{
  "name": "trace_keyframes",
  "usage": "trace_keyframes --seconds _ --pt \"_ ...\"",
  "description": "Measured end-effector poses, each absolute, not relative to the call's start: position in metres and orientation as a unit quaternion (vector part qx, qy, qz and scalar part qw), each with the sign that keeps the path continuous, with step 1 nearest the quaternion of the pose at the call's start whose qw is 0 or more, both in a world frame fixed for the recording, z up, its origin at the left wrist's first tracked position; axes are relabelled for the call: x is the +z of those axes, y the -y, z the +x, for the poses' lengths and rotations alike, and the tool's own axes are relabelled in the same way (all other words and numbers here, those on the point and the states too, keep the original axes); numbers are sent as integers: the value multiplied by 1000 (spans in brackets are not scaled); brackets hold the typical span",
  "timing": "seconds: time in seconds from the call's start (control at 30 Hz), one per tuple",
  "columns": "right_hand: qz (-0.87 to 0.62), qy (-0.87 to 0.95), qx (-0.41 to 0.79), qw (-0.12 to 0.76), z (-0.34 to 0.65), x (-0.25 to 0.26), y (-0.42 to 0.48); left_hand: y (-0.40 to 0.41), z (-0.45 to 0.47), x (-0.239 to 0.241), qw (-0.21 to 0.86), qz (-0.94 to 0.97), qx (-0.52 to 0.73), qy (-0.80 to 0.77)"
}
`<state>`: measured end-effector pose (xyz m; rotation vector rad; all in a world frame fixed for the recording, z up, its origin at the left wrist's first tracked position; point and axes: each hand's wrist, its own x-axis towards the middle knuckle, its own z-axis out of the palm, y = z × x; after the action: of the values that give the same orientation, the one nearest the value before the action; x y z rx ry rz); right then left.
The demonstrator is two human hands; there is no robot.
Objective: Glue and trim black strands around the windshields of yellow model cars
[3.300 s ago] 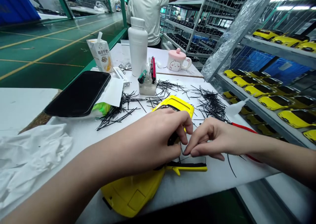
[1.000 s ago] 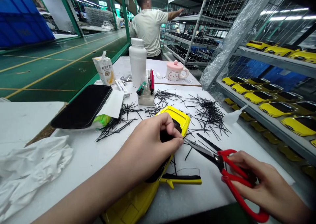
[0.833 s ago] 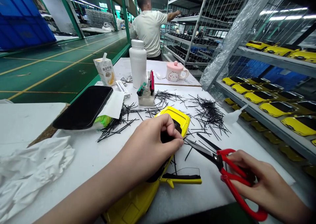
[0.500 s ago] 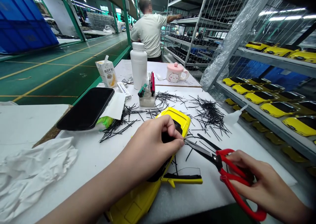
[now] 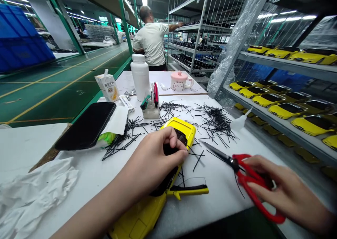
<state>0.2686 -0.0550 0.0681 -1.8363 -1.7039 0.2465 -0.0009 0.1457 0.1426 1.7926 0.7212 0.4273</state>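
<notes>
My left hand (image 5: 160,153) rests over a yellow toy car (image 5: 181,124), thumb and forefinger pinched at the edge of its side opening. A tiny dark end, seemingly of a thin black strip, shows at the fingertips; the rest is hidden. The car's door (image 5: 191,191) stands open towards the right. In my right hand (image 5: 276,182) are red-handled scissors (image 5: 234,163), their blades together and pointing left, apart from the car. A loose, curved black strip (image 5: 239,187) hangs just below the scissors' pivot.
Black strips (image 5: 218,121) lie in piles across the white table. Behind the car stand a small tool holder (image 5: 151,113), a white bottle (image 5: 140,78) and a pink-lidded mug (image 5: 179,81). A phone (image 5: 86,126) lies left. Racked yellow cars (image 5: 286,110) line the right; a person (image 5: 151,44) stands ahead.
The scissors have shut and drawn away to the right of my left hand. The black strip between fingertips and blades is gone from there; a loose piece now hangs beneath the scissors.
</notes>
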Motion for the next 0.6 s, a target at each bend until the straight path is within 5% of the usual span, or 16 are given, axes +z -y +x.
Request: trace_keyframes --seconds 0.27,0.43,0.6 --pt "-774 553 104 289 328 84 40 -149 1 144 508 784 161 -319" --pt "-786 468 78 397 349 73 -3 -158 1 142 499 792 149 -317" --pt "-724 459 185 481 344 79 -46 -167 -2 145 530 771 145 -322"
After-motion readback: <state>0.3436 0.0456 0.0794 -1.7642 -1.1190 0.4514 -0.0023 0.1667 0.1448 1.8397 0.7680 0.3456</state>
